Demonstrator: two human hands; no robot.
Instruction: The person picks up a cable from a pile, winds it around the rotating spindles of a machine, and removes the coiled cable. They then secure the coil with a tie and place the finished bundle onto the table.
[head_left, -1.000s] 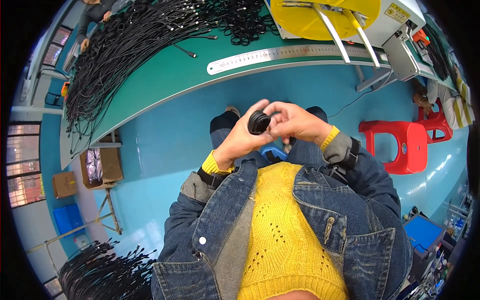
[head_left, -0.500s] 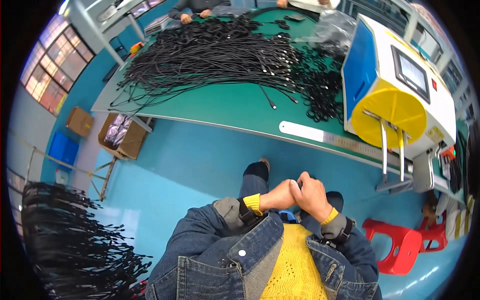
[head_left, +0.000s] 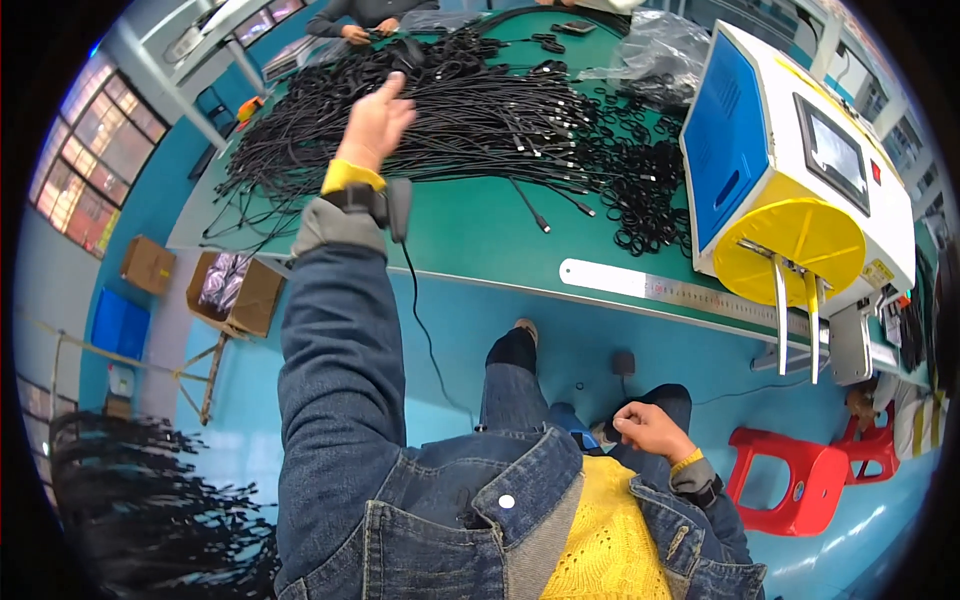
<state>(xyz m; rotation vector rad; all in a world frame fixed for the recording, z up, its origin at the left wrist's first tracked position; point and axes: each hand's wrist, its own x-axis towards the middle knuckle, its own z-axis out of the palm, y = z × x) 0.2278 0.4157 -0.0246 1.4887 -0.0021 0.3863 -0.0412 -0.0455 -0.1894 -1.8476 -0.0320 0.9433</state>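
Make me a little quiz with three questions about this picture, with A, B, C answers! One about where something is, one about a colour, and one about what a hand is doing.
1. Where is the left hand?
A. On the red stool
B. Stretched out over the pile of black cables on the green table
C. Inside the cardboard box

2. What colour is the round disc on the front of the machine?
A. Yellow
B. Purple
C. Black

3. How is the right hand?
A. Flat and wide open on the table
B. Gripping the metal ruler
C. Curled closed near the person's lap

Answers:
1. B, the arm reaches up and the hand is over the cables.
2. A, the disc is bright yellow beside the blue panel.
3. C, its fingers are curled in, low by the knees; whether it holds anything cannot be seen.
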